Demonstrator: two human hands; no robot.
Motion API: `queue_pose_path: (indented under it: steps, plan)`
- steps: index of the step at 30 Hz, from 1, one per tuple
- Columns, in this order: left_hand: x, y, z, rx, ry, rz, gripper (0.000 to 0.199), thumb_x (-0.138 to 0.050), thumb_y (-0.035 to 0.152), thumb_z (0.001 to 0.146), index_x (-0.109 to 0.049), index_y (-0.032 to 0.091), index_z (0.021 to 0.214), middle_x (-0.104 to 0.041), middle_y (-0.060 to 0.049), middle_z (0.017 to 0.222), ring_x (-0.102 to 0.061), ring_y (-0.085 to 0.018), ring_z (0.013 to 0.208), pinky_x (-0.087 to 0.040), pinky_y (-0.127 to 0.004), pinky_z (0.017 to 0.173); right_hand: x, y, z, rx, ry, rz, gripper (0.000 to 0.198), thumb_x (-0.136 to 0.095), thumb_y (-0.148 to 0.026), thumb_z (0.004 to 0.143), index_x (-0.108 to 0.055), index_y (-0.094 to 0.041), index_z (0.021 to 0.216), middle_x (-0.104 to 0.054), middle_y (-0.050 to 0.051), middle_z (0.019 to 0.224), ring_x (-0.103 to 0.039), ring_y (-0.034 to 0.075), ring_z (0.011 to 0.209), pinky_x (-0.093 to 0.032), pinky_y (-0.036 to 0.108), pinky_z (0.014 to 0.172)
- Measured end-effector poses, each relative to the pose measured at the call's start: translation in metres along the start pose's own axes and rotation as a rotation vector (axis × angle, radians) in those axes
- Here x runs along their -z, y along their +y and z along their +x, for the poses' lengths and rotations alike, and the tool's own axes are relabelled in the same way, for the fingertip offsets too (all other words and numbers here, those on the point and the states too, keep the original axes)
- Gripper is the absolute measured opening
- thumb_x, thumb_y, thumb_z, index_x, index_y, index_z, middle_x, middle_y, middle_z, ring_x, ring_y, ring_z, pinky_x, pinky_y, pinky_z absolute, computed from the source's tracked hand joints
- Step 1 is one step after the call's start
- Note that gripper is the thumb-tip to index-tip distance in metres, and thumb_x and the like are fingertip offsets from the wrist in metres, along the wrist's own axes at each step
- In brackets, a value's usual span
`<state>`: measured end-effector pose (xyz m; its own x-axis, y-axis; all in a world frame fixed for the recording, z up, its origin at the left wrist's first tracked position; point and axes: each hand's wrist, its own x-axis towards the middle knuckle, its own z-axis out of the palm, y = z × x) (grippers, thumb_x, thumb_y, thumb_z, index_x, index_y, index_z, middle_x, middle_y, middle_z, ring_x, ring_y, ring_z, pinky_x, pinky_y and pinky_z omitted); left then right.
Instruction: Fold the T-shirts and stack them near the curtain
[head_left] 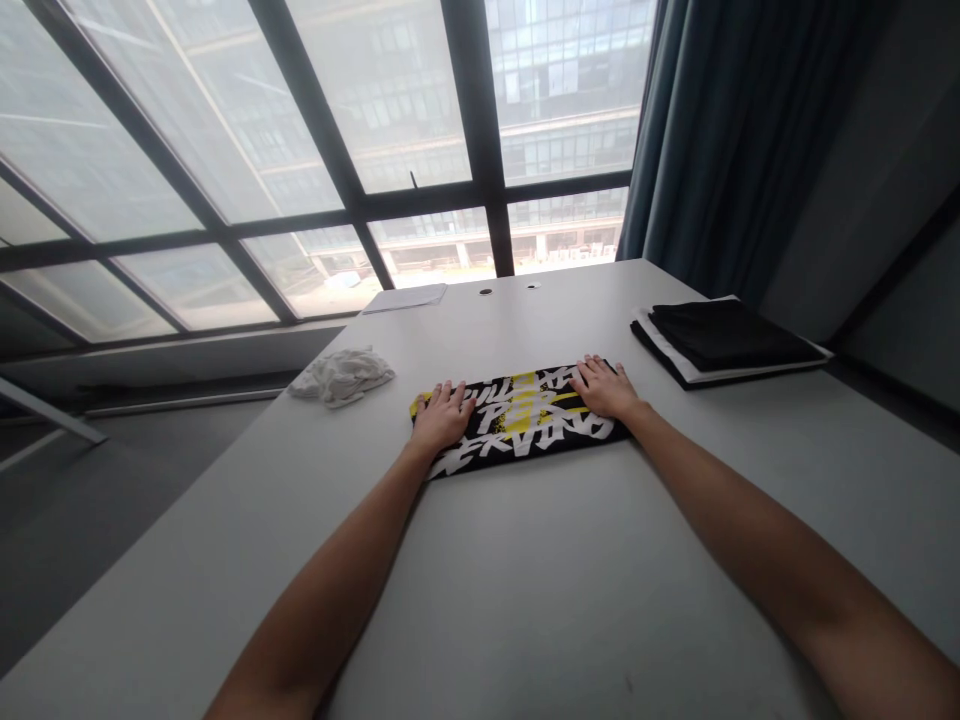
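A black folded garment (pixel 525 415) with white lettering and yellow patches lies flat on the white table (pixel 555 580), in a wide rectangle. My left hand (pixel 445 413) rests on its left end with the fingers spread. Flat on its upper right corner is my right hand (pixel 604 386), fingers also apart. Both palms face down on the cloth, and neither hand grips anything. The hands cover parts of the print.
To the right sits a stack of folded black and white cloths (pixel 731 340). A crumpled white cloth (pixel 343 377) lies near the left edge. Papers (pixel 405 297) are at the far left corner. Windows (pixel 420 90) and a dark blue curtain (pixel 720 130) stand behind the table.
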<state>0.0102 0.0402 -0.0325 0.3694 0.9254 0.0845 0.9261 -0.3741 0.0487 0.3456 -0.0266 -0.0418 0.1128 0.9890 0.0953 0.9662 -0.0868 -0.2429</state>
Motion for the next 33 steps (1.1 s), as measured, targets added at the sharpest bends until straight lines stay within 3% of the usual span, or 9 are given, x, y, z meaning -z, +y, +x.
queue_pose_path:
  steps: [5,8,11,16,21,24,28,31,33]
  plan:
    - [0.011,-0.002,-0.001,0.058,0.009,0.01,0.064,-0.024,0.05,0.106,-0.036,0.015,0.158,-0.032,-0.016,0.165,-0.024,-0.034,0.154,-0.014,-0.064,0.122,0.008,0.008,-0.002,-0.041,0.046,-0.034,0.064,-0.028,-0.048,0.104,-0.04,-0.013,0.156,-0.026,0.015,0.168,-0.019,0.032,0.155,-0.015,0.061,0.122]
    - [0.019,0.02,-0.005,0.022,0.087,0.026,0.062,-0.025,0.049,0.107,-0.039,0.015,0.157,-0.035,-0.016,0.164,-0.026,-0.033,0.154,-0.015,-0.061,0.123,0.012,-0.015,-0.008,-0.017,0.206,-0.065,0.058,-0.03,-0.039,0.104,-0.046,-0.008,0.15,-0.032,0.019,0.165,-0.023,0.03,0.154,-0.014,0.058,0.123]
    - [0.02,0.052,-0.014,-0.137,0.094,-0.009,0.061,-0.023,0.048,0.108,-0.037,0.017,0.158,-0.032,-0.013,0.165,-0.024,-0.03,0.155,-0.019,-0.056,0.124,0.009,-0.049,-0.018,0.088,0.297,-0.024,0.055,-0.029,-0.034,0.104,-0.047,-0.009,0.15,-0.035,0.017,0.164,-0.025,0.027,0.154,-0.018,0.052,0.123]
    - [0.008,0.08,-0.03,-0.218,-0.031,-0.017,0.061,-0.025,0.048,0.107,-0.035,0.018,0.159,-0.025,-0.012,0.168,-0.018,-0.03,0.157,-0.019,-0.058,0.123,-0.01,-0.086,-0.03,0.206,0.095,0.021,0.06,-0.034,-0.041,0.103,-0.041,-0.012,0.155,-0.031,0.015,0.166,-0.023,0.028,0.155,-0.017,0.056,0.123]
    - [0.006,0.079,-0.03,-0.197,-0.061,-0.04,0.061,-0.027,0.049,0.107,-0.033,0.019,0.159,-0.021,-0.011,0.169,-0.015,-0.028,0.157,-0.016,-0.057,0.124,-0.017,-0.084,-0.033,0.19,0.016,0.041,0.061,-0.036,-0.043,0.103,-0.041,-0.013,0.155,-0.03,0.015,0.166,-0.022,0.028,0.155,-0.014,0.056,0.124]
    - [0.012,0.076,-0.023,-0.184,-0.078,-0.086,0.061,-0.029,0.049,0.106,-0.036,0.019,0.158,-0.027,-0.011,0.167,-0.02,-0.028,0.156,-0.018,-0.055,0.124,-0.016,-0.083,-0.031,0.191,0.016,0.053,0.061,-0.037,-0.043,0.102,-0.041,-0.013,0.155,-0.029,0.015,0.166,-0.022,0.029,0.155,-0.012,0.056,0.124]
    - [0.016,0.059,-0.012,-0.152,0.033,-0.086,0.059,-0.029,0.048,0.106,-0.038,0.02,0.157,-0.035,-0.011,0.164,-0.026,-0.03,0.154,-0.019,-0.056,0.124,-0.01,-0.079,-0.023,0.159,0.016,0.14,0.058,-0.031,-0.041,0.104,-0.044,-0.014,0.153,-0.036,0.014,0.164,-0.027,0.026,0.154,-0.02,0.051,0.124]
    - [0.013,0.042,-0.01,-0.091,0.023,-0.031,0.062,-0.029,0.051,0.106,-0.037,0.02,0.158,-0.03,-0.011,0.167,-0.021,-0.034,0.155,-0.016,-0.059,0.123,-0.003,-0.059,-0.014,0.099,0.078,0.145,0.058,-0.026,-0.04,0.106,-0.042,-0.014,0.155,-0.035,0.013,0.164,-0.027,0.025,0.153,-0.023,0.049,0.123]
    - [0.008,0.035,-0.011,-0.071,-0.015,-0.011,0.063,-0.027,0.053,0.105,-0.035,0.021,0.159,-0.027,-0.009,0.168,-0.019,-0.033,0.156,-0.014,-0.057,0.124,0.0,-0.038,-0.01,0.052,0.087,0.062,0.059,-0.029,-0.042,0.105,-0.04,-0.015,0.156,-0.03,0.013,0.167,-0.023,0.028,0.155,-0.018,0.055,0.124]
